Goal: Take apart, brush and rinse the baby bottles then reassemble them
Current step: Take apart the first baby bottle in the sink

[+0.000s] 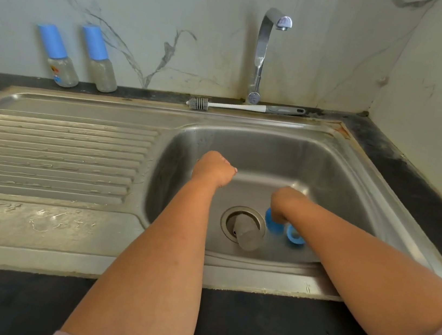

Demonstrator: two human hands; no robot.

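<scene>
Two assembled baby bottles with blue caps, one (60,59) and the other (100,61), stand against the wall at the back left. Inside the sink basin (340,178), a clear bottle body (246,234) lies on the drain. Beside it are two blue parts: one (273,224) under my right hand (284,202), whose fingers curl down onto it, and a blue ring (294,235) lying next to it. My left hand (212,167) hovers over the basin with its fingers curled; I cannot tell whether it holds anything. A bottle brush (199,103) lies behind the sink.
The tap (264,54) rises at the back of the basin, with no water running. A ribbed drainboard (54,155) fills the left side. A dark counter (262,329) runs along the front and right, with walls behind and to the right.
</scene>
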